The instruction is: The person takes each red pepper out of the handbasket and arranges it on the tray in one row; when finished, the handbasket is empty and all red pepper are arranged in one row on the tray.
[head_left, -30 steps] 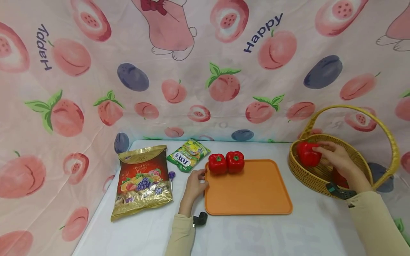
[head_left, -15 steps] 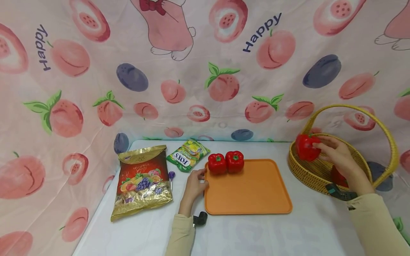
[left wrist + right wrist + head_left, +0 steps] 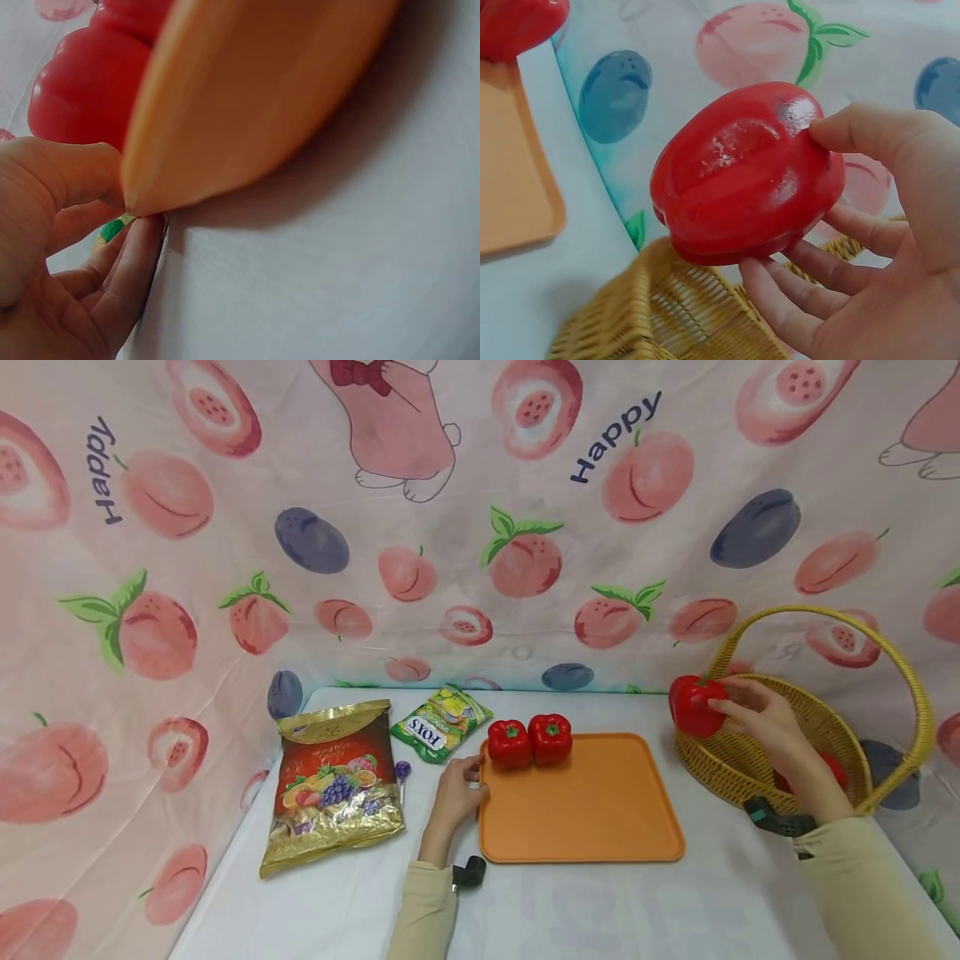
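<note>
My right hand (image 3: pixel 768 722) holds a red bell pepper (image 3: pixel 696 706) above the left rim of the wicker basket (image 3: pixel 723 768). In the right wrist view the thumb presses one side of the pepper (image 3: pixel 742 176) and the fingers support it from below. Another red pepper (image 3: pixel 828 770) lies inside the basket, partly hidden by the right forearm. My left hand (image 3: pixel 456 797) pinches the left edge of the orange tray (image 3: pixel 585 810), thumb and fingers at its rim in the left wrist view. Two red peppers (image 3: pixel 509 745) sit side by side at the tray's back left corner.
Left of the tray lie a large mixed fruit candy bag (image 3: pixel 337 785), a green candy packet (image 3: pixel 442 724) and a purple lollipop (image 3: pixel 402 771). The basket's tall handle (image 3: pixel 903 668) arches over its opening. A fruit-printed cloth (image 3: pixel 465 527) hangs behind the white table (image 3: pixel 600 910).
My right hand has lifted the pepper from within the basket and moved it left to the basket's rim. The left hand and the tray have stayed in place.
</note>
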A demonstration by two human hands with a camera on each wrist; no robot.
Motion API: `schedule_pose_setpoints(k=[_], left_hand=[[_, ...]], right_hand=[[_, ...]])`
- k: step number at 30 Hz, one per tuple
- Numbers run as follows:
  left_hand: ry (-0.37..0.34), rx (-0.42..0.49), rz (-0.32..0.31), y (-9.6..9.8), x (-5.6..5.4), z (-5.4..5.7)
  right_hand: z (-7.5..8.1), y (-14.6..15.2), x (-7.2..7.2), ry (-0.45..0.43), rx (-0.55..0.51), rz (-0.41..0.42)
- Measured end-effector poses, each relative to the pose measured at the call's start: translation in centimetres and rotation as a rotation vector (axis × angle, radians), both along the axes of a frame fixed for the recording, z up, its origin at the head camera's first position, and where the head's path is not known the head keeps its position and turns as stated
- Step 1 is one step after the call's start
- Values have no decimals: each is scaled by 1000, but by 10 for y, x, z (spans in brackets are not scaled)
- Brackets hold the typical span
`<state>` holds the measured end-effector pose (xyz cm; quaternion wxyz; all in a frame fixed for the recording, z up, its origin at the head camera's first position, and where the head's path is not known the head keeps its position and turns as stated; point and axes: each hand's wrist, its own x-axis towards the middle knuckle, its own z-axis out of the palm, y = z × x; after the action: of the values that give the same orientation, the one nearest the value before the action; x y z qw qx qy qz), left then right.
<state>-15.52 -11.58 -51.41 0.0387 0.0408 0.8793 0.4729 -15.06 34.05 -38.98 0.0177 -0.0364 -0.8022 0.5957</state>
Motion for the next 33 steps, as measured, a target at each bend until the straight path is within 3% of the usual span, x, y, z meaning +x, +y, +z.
schedule_pose_setpoints(k=[8,13,21,33], left_hand=[[-9,3,7,0,1,-1],[-9,-3,10,0,1,0],[-10,-7,9,0,1,-1],[5,3,1,-1,0,-1]], right_hand=[[-8,-18,1,20,85,14],[-12,-25,0,14,63,-3],[-16,-34,1,62,20,36],[-23,-52,-3,5,45,88]])
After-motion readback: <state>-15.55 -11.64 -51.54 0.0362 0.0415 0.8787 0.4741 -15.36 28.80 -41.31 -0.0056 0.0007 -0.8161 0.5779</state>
